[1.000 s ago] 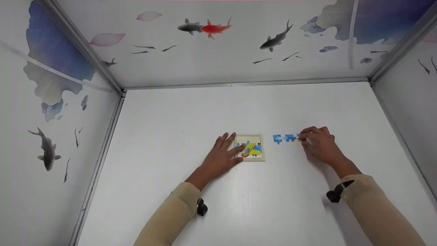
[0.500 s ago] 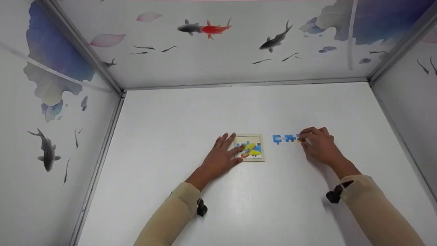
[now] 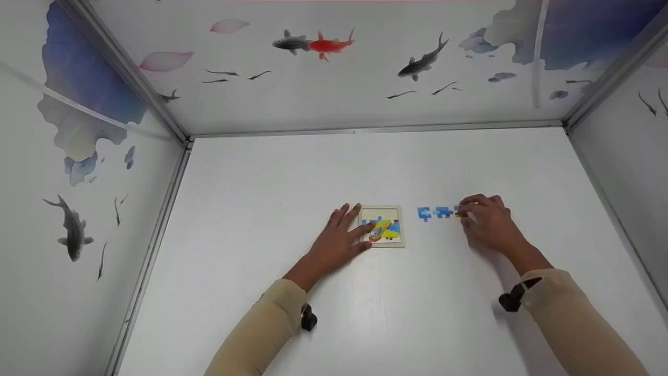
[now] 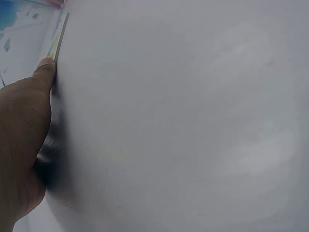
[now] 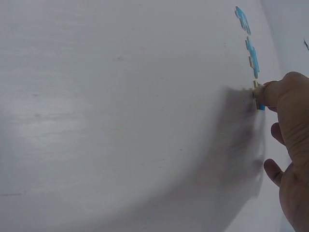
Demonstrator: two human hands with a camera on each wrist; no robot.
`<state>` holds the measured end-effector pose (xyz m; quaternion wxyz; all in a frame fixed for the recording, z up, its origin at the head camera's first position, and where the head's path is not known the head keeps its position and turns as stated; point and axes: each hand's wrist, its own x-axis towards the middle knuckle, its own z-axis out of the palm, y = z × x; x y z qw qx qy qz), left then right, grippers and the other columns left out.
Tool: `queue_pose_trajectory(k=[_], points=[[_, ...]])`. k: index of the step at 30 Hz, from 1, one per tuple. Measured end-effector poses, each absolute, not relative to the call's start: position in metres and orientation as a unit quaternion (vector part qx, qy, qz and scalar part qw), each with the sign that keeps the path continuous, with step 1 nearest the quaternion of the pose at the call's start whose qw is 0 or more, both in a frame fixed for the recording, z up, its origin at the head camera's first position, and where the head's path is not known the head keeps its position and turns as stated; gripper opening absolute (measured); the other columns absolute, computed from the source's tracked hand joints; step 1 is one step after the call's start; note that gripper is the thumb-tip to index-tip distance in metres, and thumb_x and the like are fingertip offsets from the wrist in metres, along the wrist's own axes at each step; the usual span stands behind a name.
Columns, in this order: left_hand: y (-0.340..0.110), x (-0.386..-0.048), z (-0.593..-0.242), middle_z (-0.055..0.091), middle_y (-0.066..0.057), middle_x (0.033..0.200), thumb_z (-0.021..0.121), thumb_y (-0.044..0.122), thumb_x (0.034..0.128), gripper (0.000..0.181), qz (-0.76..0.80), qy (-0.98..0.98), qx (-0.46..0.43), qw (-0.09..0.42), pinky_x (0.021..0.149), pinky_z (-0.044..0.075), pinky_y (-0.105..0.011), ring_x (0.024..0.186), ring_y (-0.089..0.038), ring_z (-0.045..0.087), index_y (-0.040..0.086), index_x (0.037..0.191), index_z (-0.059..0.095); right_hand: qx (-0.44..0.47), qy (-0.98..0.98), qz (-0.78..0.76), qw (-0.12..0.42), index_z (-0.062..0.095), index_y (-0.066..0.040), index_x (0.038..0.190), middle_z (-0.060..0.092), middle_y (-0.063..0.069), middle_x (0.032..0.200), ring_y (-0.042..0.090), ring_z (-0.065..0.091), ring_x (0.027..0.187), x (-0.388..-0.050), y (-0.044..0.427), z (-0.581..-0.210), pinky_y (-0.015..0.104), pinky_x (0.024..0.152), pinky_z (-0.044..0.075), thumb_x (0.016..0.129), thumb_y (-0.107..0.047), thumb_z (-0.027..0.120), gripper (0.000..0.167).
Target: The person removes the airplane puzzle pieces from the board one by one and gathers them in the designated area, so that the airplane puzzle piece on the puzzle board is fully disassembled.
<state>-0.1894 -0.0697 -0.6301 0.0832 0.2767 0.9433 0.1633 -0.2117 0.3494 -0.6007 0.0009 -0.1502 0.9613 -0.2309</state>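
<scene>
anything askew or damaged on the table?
Nothing stands out: the puzzle frame lies flat under the left hand, and the loose pieces sit in a row; the one at the right hand is partly hidden.

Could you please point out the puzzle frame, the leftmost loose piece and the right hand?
Puzzle frame (image 3: pixel 402 227): head view, right rim.
Leftmost loose piece (image 3: pixel 423 212): head view, middle.
Right hand (image 3: pixel 489 220): head view, its back.
</scene>
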Motion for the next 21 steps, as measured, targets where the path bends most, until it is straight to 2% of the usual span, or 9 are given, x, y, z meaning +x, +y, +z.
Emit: queue_pose_trajectory(k=[13, 21], points=[[-0.070, -0.189, -0.628, 0.014, -0.008, 0.188, 0.045, 0.065, 0.1134, 0.068, 0.179, 0.940, 0.281, 0.078, 0.142, 0.010, -0.056, 0.175, -0.036, 0.008, 0.034, 0.174, 0.037, -0.165, 0.947, -0.274, -0.042, 0.080, -0.002, 0.123, 0.069, 0.021, 0.137, 0.049, 0.053, 0.123, -0.211, 0.329, -0.594, 0.073, 0.092, 0.044, 0.098, -0.002, 0.078, 0.025], [-0.069, -0.191, -0.631, 0.016, -0.010, 0.187, 0.047, 0.065, 0.1128, 0.084, 0.182, 0.942, 0.271, 0.082, 0.142, 0.012, -0.054, 0.175, -0.036, 0.011, 0.016, 0.178, 0.024, -0.168, 0.943, -0.285, -0.018, 0.080, -0.004, 0.125, 0.068, 0.019, 0.140, 0.046, 0.053, 0.127, -0.218, 0.301, -0.592, 0.074, 0.097, 0.044, 0.098, -0.004, 0.077, 0.027]])
